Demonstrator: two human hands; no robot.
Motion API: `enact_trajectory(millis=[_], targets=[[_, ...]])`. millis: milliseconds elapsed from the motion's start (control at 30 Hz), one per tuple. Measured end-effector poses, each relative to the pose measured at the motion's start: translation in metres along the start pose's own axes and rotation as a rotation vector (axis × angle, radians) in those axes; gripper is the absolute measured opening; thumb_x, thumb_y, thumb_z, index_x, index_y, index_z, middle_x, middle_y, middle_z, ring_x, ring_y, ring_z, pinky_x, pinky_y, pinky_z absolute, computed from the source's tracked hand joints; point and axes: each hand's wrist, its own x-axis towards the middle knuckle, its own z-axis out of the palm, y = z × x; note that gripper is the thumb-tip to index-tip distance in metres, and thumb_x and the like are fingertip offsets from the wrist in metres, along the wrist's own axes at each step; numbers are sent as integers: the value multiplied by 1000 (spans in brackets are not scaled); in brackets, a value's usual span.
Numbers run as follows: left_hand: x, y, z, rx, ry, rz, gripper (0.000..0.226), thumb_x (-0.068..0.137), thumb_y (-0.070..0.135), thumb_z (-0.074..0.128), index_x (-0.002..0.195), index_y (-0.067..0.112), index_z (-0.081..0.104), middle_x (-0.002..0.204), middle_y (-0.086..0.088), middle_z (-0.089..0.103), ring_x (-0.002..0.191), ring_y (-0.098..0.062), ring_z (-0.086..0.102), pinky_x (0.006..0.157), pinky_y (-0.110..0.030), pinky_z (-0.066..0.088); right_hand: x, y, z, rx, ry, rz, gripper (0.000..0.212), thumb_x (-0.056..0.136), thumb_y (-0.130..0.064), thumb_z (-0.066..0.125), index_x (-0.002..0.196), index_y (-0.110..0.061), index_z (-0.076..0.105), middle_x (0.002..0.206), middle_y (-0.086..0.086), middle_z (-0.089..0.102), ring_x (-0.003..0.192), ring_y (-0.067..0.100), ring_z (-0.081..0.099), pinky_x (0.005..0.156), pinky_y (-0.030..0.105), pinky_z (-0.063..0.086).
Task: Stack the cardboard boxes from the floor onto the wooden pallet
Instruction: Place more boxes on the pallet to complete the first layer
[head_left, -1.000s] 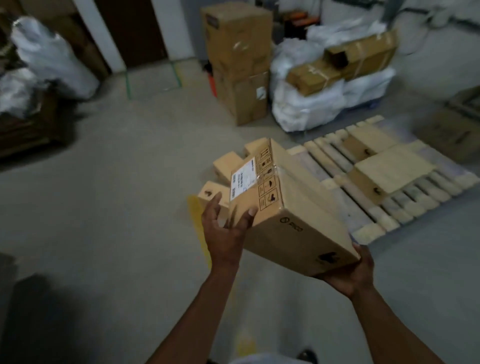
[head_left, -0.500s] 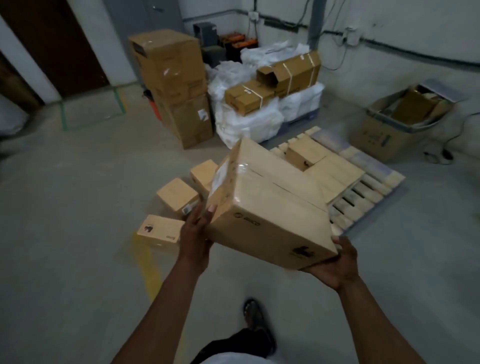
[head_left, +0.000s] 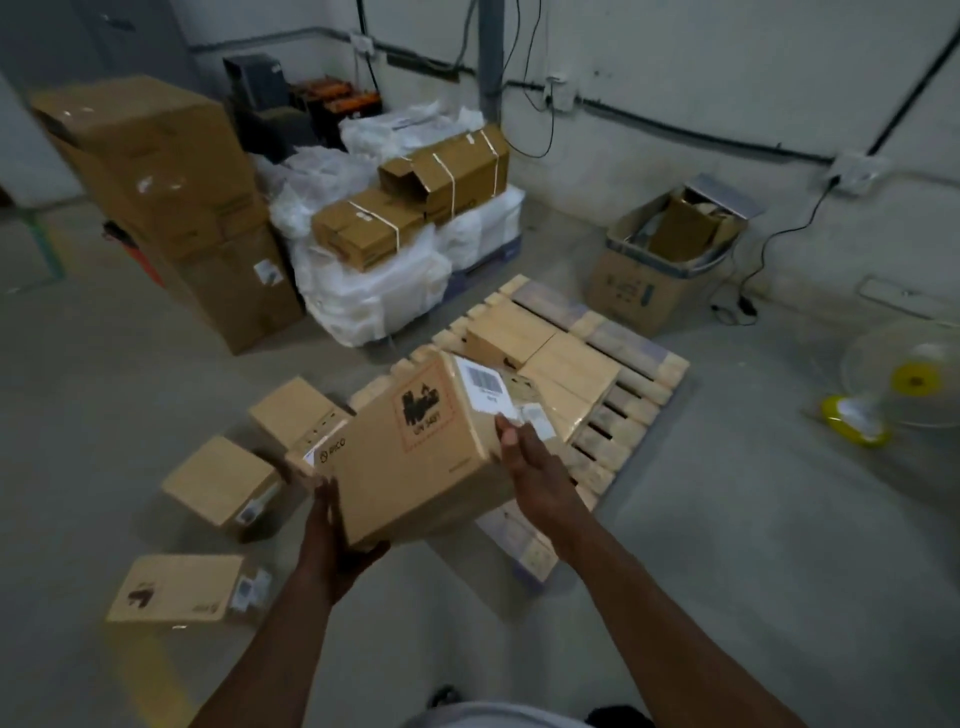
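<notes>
I carry a cardboard box (head_left: 415, 452) in the air above the near end of the wooden pallet (head_left: 628, 384). My left hand (head_left: 332, 545) grips its lower left corner from beneath. My right hand (head_left: 535, 467) presses flat against its right side, near a barcode label. Flat cardboard boxes (head_left: 550, 353) lie on the pallet's middle. Three more boxes stay on the floor to the left: one near the pallet (head_left: 296, 410), one in the middle (head_left: 218, 483) and a flat one nearest me (head_left: 176, 587).
Tall stacked cartons (head_left: 171, 202) stand at the back left. White wrapped bundles (head_left: 374, 280) with strapped boxes on top sit behind the pallet. An open carton (head_left: 660, 265) stands at the back right. A floor fan (head_left: 904, 384) lies at the right. A yellow floor line (head_left: 150, 675) runs near my feet.
The box has been turned, so a face with a hazard mark now faces up. My right hand moved from under its lower corner to its right side. The view swung right.
</notes>
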Motion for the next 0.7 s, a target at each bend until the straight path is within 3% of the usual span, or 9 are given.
enact_trajectory(millis=[67, 167, 233, 333, 400, 500, 600, 700], targets=[[9, -1, 15, 10, 7, 13, 80, 76, 85, 62, 139, 37, 54, 137, -14, 59, 123, -42, 57, 106, -65, 47, 19, 3, -11, 102, -13, -48, 45, 93, -73, 44, 136, -61, 52, 159, -14, 40, 150, 13, 33, 124, 55, 26], [27, 4, 34, 2, 51, 24, 85, 75, 85, 63, 143, 36, 54, 140, -12, 62, 125, -41, 58, 103, -61, 50, 47, 3, -33, 275, -34, -31, 47, 86, -66, 68, 128, -46, 65, 149, -10, 54, 137, 11, 52, 112, 47, 47], [39, 10, 53, -45, 109, 40, 85, 77, 84, 62, 146, 34, 54, 141, -11, 62, 123, -40, 60, 92, -58, 57, 72, 2, -54, 243, -58, -19, 55, 79, -67, 74, 126, -41, 62, 134, -11, 63, 124, 10, 61, 103, 39, 54], [48, 25, 92, -118, 159, 90, 75, 86, 79, 57, 143, 30, 57, 134, -11, 64, 118, -42, 62, 84, -60, 59, 117, 10, -90, 179, -91, 12, 75, 62, -74, 82, 122, -40, 53, 125, -11, 63, 114, 12, 64, 96, 41, 57], [52, 32, 125, -134, 198, 91, 69, 88, 77, 55, 136, 27, 59, 129, -12, 65, 111, -42, 63, 85, -65, 57, 149, 19, -116, 282, -138, 23, 77, 62, -53, 93, 124, -30, 53, 128, -4, 64, 112, 14, 68, 90, 40, 61], [58, 40, 164, -6, 258, 68, 57, 91, 78, 48, 112, 28, 65, 111, -10, 68, 100, -39, 64, 95, -69, 50, 191, 23, -156, 409, -265, 40, 70, 69, -26, 91, 127, -16, 53, 127, 6, 68, 104, 12, 73, 74, 27, 61], [67, 41, 176, 14, 256, 68, 50, 94, 66, 55, 111, 23, 72, 116, -15, 73, 103, -39, 67, 87, -62, 56, 238, 32, -183, 407, -361, 23, 73, 66, -32, 92, 129, -20, 55, 128, 5, 69, 116, 22, 69, 88, 41, 62], [82, 40, 178, -66, 240, 87, 52, 94, 63, 55, 126, 26, 74, 130, -13, 72, 118, -39, 66, 93, -64, 55, 279, 31, -186, 379, -439, 15, 75, 64, -34, 93, 130, -29, 56, 129, 0, 67, 121, 21, 65, 92, 45, 61]])
